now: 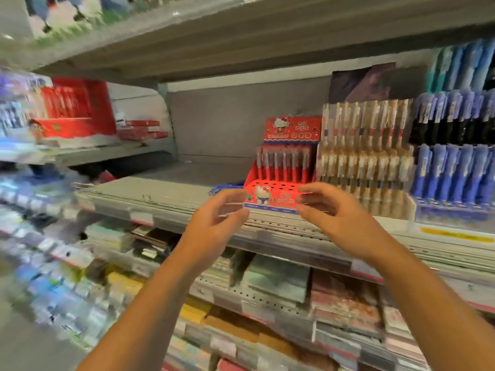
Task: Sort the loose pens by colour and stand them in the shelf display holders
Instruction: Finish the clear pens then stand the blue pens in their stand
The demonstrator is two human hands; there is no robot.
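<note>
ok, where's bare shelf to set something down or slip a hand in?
Free: the grey shelf left of the red holder, back to the rear panel. Also that holder's empty front holes. Crowded: right of it, gold pen rack and blue pen racks stand packed together.

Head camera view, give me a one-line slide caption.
Left hand and right hand flank a red Hello Kitty pen display holder on the shelf.

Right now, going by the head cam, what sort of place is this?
Most likely a stationery aisle in a shop: tiered metal shelves with price-label rails, a red display holder with pens standing upright in it, racks of blue pens to its right, and what look like stacked notebooks below.
</note>
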